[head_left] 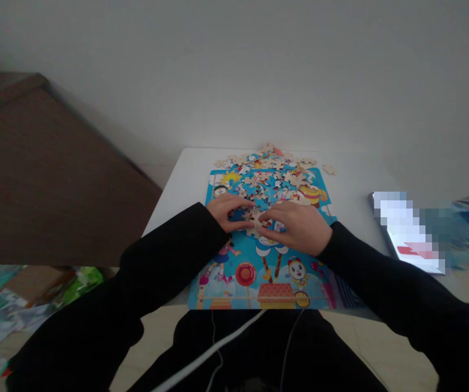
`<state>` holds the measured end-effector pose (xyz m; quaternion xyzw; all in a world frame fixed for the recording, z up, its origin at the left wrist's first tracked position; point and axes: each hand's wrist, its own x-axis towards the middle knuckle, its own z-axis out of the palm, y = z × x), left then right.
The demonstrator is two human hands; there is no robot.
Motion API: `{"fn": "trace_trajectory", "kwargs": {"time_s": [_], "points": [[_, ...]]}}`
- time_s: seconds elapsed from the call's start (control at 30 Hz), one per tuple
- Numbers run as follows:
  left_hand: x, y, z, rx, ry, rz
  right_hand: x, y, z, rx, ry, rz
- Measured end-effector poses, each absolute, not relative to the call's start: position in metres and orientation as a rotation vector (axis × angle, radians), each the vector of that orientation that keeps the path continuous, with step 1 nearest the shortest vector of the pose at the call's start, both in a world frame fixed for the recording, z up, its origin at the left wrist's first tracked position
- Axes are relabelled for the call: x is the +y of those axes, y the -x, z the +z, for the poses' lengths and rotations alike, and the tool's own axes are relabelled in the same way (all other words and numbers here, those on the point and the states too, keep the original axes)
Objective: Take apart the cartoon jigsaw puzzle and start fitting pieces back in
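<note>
A colourful cartoon puzzle board (pixel 254 272) lies on a small white table (pixel 177 185). Several loose puzzle pieces (pixel 271 169) are heaped over its far half and spill onto the table. My left hand (pixel 228 209) and my right hand (pixel 295 226) rest on the board's middle, fingertips meeting. Both pinch at a small cluster of joined puzzle pieces (pixel 254 218) between them. Black sleeves cover both arms.
A flat device with a blurred screen (pixel 406 234) lies on the table's right side. A brown surface (pixel 34 179) stands at the left against a plain wall. Crumpled wrappers (pixel 22 299) lie on the floor at the left. White cables (pixel 218 348) hang over my lap.
</note>
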<state>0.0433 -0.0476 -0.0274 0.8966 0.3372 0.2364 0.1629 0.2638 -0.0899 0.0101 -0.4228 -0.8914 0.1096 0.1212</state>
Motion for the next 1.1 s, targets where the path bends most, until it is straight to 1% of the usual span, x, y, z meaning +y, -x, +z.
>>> {"fn": "trace_trajectory", "kwargs": {"time_s": [0.1, 0.2, 0.33, 0.4, 0.53, 0.57, 0.63, 0.7, 0.77, 0.87, 0.97, 1.1], "points": [[-0.046, -0.042, -0.028, 0.907, -2.527, 0.662, -0.091, -0.252, 0.001, -2.638, 1.257, 0.247], [-0.047, -0.042, -0.026, 0.927, -2.544, 0.653, -0.087, -0.254, 0.001, -2.685, 1.205, 0.335], [-0.056, -0.045, -0.019, 1.067, -2.518, 0.729, -0.084, -0.256, 0.004, -2.428, 1.367, 0.452], [-0.062, -0.049, -0.015, 1.091, -2.449, 0.773, -0.085, -0.252, 0.002, -2.27, 1.387, 0.608], [-0.071, -0.055, -0.015, 1.076, -2.176, 0.887, -0.09, -0.243, -0.001, -2.021, 1.23, 1.033], [-0.072, -0.056, -0.016, 1.085, -2.091, 0.918, -0.092, -0.241, 0.0, -1.99, 1.208, 1.083], [-0.072, -0.058, -0.019, 1.09, -1.941, 0.945, -0.095, -0.239, 0.002, -1.992, 1.216, 1.052], [-0.072, -0.058, -0.02, 1.084, -1.812, 0.93, -0.096, -0.239, 0.003, -2.027, 1.22, 0.933], [-0.071, -0.057, -0.018, 1.073, -1.666, 0.917, -0.094, -0.241, 0.002, -1.991, 1.186, 0.883], [-0.07, -0.053, -0.009, 1.073, -1.487, 0.86, -0.086, -0.245, 0.0, -1.84, 1.168, 1.021], [-0.069, -0.048, 0.002, 1.07, -1.443, 0.722, -0.082, -0.247, -0.001, -1.735, 1.219, 1.171], [-0.069, -0.04, 0.014, 1.042, -1.425, 0.616, -0.08, -0.247, 0.001, -1.564, 1.216, 1.468]]}}
